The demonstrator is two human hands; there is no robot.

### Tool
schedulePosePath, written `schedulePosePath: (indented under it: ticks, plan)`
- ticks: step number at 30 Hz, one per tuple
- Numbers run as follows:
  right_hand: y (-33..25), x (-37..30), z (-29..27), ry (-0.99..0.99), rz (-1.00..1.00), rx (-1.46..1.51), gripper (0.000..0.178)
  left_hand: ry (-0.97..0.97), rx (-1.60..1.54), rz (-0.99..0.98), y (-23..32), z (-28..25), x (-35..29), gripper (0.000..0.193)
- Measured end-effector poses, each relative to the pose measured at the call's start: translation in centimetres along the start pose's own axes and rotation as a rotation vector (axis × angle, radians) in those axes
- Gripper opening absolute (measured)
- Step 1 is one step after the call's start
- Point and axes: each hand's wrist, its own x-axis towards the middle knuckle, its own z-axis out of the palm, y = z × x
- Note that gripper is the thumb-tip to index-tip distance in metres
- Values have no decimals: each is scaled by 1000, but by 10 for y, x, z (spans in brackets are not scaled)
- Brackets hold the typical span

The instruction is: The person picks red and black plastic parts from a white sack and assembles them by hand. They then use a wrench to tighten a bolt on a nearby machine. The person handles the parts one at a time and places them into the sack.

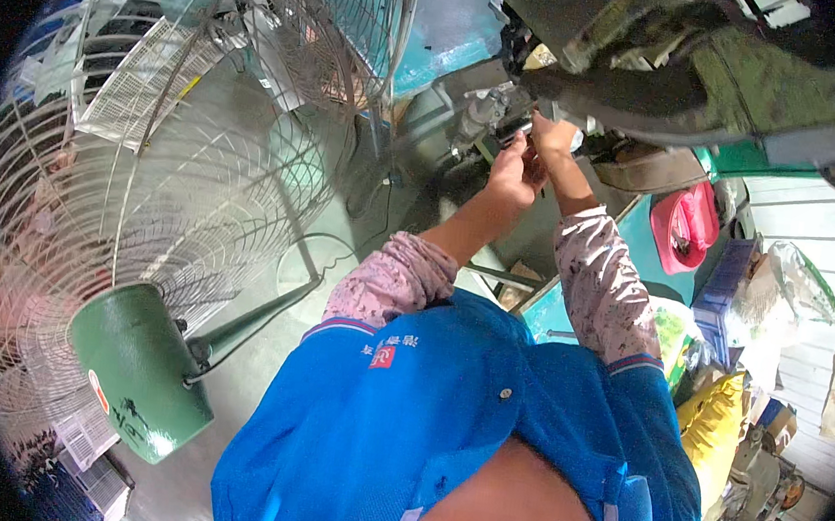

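Both my arms reach forward to a metal fixture (484, 114) under a large, worn, dark green machine (756, 87). My left hand (515, 177) is closed, thumb up, against a small dark piece at the fixture's near side. Just beyond it and to the right, my right hand (553, 139) is also closed, its fingers curled at the same spot. The two hands almost touch. What lies inside either hand is too small and too shadowed to name. Pink patterned sleeves (606, 269) cover my forearms.
A big wire-caged fan with a green motor housing (141, 370) takes up the left side. On the right, a pink plastic container (684, 229) sits on a teal surface. Beyond are blue crates (725, 285), clear plastic bags (787, 286) and a yellow sack (710, 424).
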Motion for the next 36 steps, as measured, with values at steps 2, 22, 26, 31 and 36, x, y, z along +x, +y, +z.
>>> schedulePosePath:
  ticks: [2, 22, 26, 31, 36]
  plan:
    - [7, -2, 19, 390, -113, 148, 19, -57, -55, -69, 3, -4, 5, 28]
    - [45, -52, -42, 241, -203, 658, 28, -181, 66, 56, -7, -31, -40, 20]
    - [57, -74, -51, -698, -15, 1477, 21, -218, 352, 313, 31, -62, -74, 24]
    - [48, -88, -48, -978, -98, 1446, 22, -121, 1174, 620, 39, -9, -96, 25]
    - [31, -74, -41, -1085, -212, 1259, 23, -203, 1012, 552, 51, 7, -90, 20]
